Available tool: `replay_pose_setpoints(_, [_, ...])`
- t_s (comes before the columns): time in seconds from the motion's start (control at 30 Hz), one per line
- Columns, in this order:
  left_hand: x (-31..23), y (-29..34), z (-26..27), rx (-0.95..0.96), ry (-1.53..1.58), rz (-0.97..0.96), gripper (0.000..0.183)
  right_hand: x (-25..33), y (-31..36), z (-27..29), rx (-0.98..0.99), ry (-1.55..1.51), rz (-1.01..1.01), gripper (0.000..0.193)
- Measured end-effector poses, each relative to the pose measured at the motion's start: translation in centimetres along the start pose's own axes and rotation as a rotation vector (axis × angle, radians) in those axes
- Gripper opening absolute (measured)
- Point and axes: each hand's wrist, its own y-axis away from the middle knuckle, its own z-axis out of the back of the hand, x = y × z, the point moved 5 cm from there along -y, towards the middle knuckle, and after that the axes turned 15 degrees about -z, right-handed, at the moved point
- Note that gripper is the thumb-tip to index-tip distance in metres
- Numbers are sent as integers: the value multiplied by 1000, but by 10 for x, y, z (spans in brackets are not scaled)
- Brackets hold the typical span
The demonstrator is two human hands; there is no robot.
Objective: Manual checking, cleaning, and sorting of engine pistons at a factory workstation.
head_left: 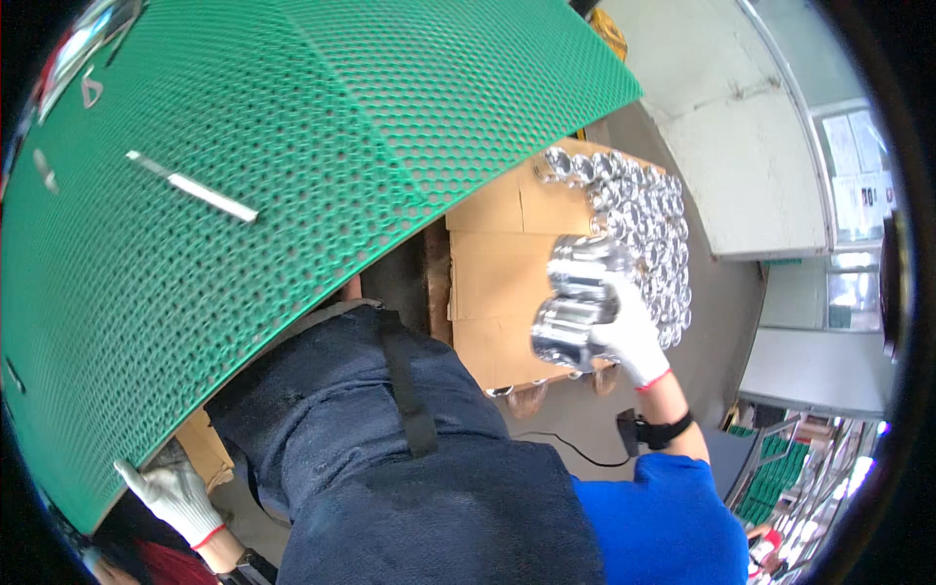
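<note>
My right hand (629,336), in a white knit glove, grips two shiny metal cylinders, side by side. The upper cylinder (580,265) and the lower cylinder (564,331) are held above a sheet of brown cardboard (497,278). Beyond the hand, rows of similar metal cylinders (639,210) stand close together on the cardboard. My left hand (175,497), gloved as well, is at the near edge of the green perforated mat (292,195). Its finger is stretched out against that edge, and I see nothing held in it.
The green mat covers a large table on the left and carries a white-and-grey strip (210,198) and a small metal piece (91,88). A black cable (570,447) lies on the floor at the right. White cabinets (726,127) stand behind the cylinders.
</note>
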Motion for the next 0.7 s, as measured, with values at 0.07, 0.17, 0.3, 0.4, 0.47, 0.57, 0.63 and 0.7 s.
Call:
replay_pose_setpoints(0.07, [7, 4, 2, -5, -574, -197, 35, 54, 23, 33, -192, -16, 121, 78])
replay_pose_setpoints(0.17, [38, 0, -43, -77, -1438, -479, 41, 136, 23, 64, -277, 161, 302, 76])
replay_pose_setpoints(0.3, [100, -20, -141, -513, -482, -483, 49, 266, 0, 49, -328, 456, 595, 69])
replay_pose_setpoints(0.4, [107, -12, -145, -338, -491, -259, 45, 338, -32, 9, -348, 641, 710, 64])
replay_pose_setpoints(0.47, [105, 5, -148, -264, -712, -206, 54, 370, -50, -24, -247, 774, 773, 75])
replay_pose_setpoints(0.57, [120, 17, -187, -71, -1301, -94, 76, 399, -40, -44, 16, 864, 595, 78])
replay_pose_setpoints(0.63, [127, 7, -219, 82, -1453, -90, 73, 387, -47, -27, -24, 688, 843, 82])
replay_pose_setpoints(0.7, [147, -5, -253, 302, -1619, -194, 59, 363, -55, 6, -70, 400, 975, 76])
